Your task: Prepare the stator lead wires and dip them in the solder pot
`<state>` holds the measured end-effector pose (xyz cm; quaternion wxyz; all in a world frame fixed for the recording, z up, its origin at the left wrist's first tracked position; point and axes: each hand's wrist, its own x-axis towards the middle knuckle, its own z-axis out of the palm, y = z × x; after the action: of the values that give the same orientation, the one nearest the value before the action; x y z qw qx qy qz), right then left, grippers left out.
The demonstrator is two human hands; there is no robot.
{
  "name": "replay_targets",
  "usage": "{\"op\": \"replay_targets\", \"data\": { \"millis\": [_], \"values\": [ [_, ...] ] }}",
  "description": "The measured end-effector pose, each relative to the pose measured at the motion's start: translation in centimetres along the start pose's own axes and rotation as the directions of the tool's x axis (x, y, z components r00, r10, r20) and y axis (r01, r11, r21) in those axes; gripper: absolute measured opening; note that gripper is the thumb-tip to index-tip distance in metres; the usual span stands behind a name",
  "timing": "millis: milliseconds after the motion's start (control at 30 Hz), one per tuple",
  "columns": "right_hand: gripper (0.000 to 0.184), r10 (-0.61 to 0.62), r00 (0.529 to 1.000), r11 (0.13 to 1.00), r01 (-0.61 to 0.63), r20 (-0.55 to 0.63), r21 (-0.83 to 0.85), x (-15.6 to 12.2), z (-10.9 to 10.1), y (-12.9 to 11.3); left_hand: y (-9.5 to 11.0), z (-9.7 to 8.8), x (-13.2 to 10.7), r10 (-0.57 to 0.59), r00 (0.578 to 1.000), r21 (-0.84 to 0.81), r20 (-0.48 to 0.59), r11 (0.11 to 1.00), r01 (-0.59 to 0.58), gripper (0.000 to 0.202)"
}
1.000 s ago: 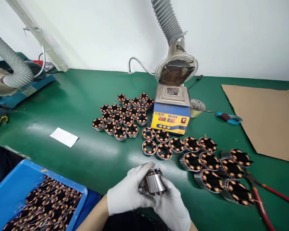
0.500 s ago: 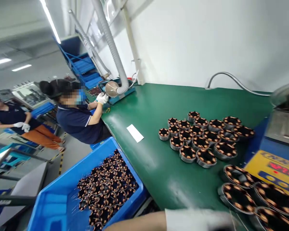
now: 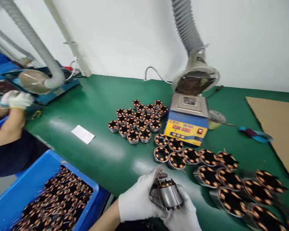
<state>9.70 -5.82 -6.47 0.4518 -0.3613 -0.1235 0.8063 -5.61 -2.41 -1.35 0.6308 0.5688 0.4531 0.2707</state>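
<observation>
White-gloved left hand point(image 3: 139, 199) + right hand point(image 3: 184, 215) | grip: both were clamped round one kinda tilted stator point(image 3: 170, 195) | it sat between them, nearer than the other stators point(image 3: 137, 119) on the table point(image 3: 106, 149) | bin point(image 3: 29, 183) off left

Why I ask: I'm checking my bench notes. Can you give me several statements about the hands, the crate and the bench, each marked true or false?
1. The white-gloved left hand and white-gloved right hand hold a silver-and-copper ring-shaped part. True.
2. The blue rectangular plastic crate stands on the person's right. False: the crate is on the left.
3. The boxy blue-and-yellow machine shows lit red digits. True.
4. The white rectangular paper slip lies on the flat brown cardboard sheet. False: the slip lies on the glossy green tabletop.
</observation>
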Motion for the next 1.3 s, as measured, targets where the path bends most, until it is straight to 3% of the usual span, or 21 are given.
{"op": "replay_targets", "data": {
  "millis": [100,200,300,400,433,500,567,600,733,800,833,900,967,1000,1067,1133,1200,1267,1300],
  "values": [
    [0.036,0.137,0.989,0.971,-0.146,0.062,0.187,0.1,1.7,-0.2,0.5,0.5,0.2,-0.103,0.993,-0.163,-0.049,0.982,0.094,0.064],
    [0.044,0.173,0.963,0.936,-0.225,0.205,0.269,-0.1,2.8,-0.5,0.7,0.8,0.5,-0.048,0.988,-0.202,-0.147,0.979,0.017,0.023],
    [0.043,0.16,0.97,0.925,-0.212,0.183,0.314,-0.2,2.7,-0.6,0.3,1.1,0.8,0.016,0.991,-0.196,-0.13,0.98,-0.042,0.033],
    [0.037,0.155,0.987,0.905,-0.155,0.031,0.395,-0.1,2.2,-0.3,0.1,1.5,0.8,-0.036,0.999,-0.316,0.006,0.948,0.036,0.075],
    [0.035,0.149,0.989,0.903,-0.135,-0.005,0.407,-0.1,2.0,-0.1,0.1,1.6,0.8,-0.061,0.998,-0.303,0.013,0.951,0.062,0.08],
    [0.033,0.13,0.991,0.92,-0.122,0.001,0.373,0.0,2.0,0.0,0.3,1.6,0.9,-0.143,0.987,-0.254,-0.075,0.96,0.12,0.057],
    [0.034,0.107,0.992,0.948,-0.121,0.064,0.293,-0.1,2.2,0.0,0.3,1.5,1.3,-0.202,0.952,-0.271,-0.231,0.953,0.137,0.023],
    [0.035,0.097,0.991,0.959,-0.117,0.089,0.257,-0.3,2.3,0.0,0.2,1.2,1.6,-0.218,0.93,-0.315,-0.297,0.941,0.12,0.017],
    [0.044,0.089,0.986,0.979,-0.112,0.138,0.171,-0.8,2.4,-0.2,-0.2,-0.3,2.6,-0.182,0.859,-0.574,-0.479,0.805,-0.15,0.026],
    [0.049,0.106,0.983,0.981,-0.128,0.151,0.143,-0.8,2.4,-0.2,0.1,-0.8,2.5,-0.176,0.839,-0.645,-0.515,0.724,-0.244,0.03],
    [0.05,0.113,0.982,0.982,-0.135,0.154,0.136,-0.8,2.4,-0.2,0.4,-0.8,2.2,-0.178,0.853,-0.652,-0.491,0.724,-0.225,0.035],
    [0.048,0.105,0.983,0.984,-0.125,0.15,0.129,-0.6,2.4,-0.2,1.2,0.0,1.6,-0.222,0.915,-0.622,-0.338,0.782,-0.04,0.051],
    [0.042,0.069,0.989,0.991,-0.084,0.133,0.104,-0.5,2.3,-0.3,1.6,1.2,1.0,-0.315,0.925,-0.533,-0.213,0.831,0.16,0.048],
    [0.039,0.033,0.993,0.996,-0.042,0.112,0.08,-0.5,2.2,-0.3,1.7,1.7,0.8,-0.352,0.911,-0.493,-0.214,0.845,0.21,0.04],
    [0.036,-0.065,0.994,0.997,0.068,0.088,-0.031,-0.6,1.9,-0.2,1.3,2.0,0.7,-0.352,0.884,-0.441,-0.309,0.876,0.195,0.029],
    [0.046,-0.163,0.984,0.959,0.177,0.076,-0.222,-0.7,1.5,0.1,0.5,1.2,0.9,-0.263,0.864,-0.424,-0.429,0.903,0.065,0.026],
    [0.059,-0.27,0.963,0.857,0.233,-0.016,-0.461,-0.8,1.1,0.7,-0.3,0.0,1.1,-0.171,0.828,-0.429,-0.534,0.899,-0.091,0.023],
    [0.06,-0.454,0.885,0.674,0.268,-0.1,-0.688,-0.6,0.7,1.5,-0.8,-0.8,1.1,-0.116,0.84,-0.467,-0.531,0.866,-0.175,0.027],
    [0.056,-0.563,0.823,0.548,0.304,-0.075,-0.779,-0.4,0.6,1.7,-0.9,-0.8,1.1,-0.111,0.882,-0.498,-0.459,0.854,-0.152,0.037]
  ]
}}
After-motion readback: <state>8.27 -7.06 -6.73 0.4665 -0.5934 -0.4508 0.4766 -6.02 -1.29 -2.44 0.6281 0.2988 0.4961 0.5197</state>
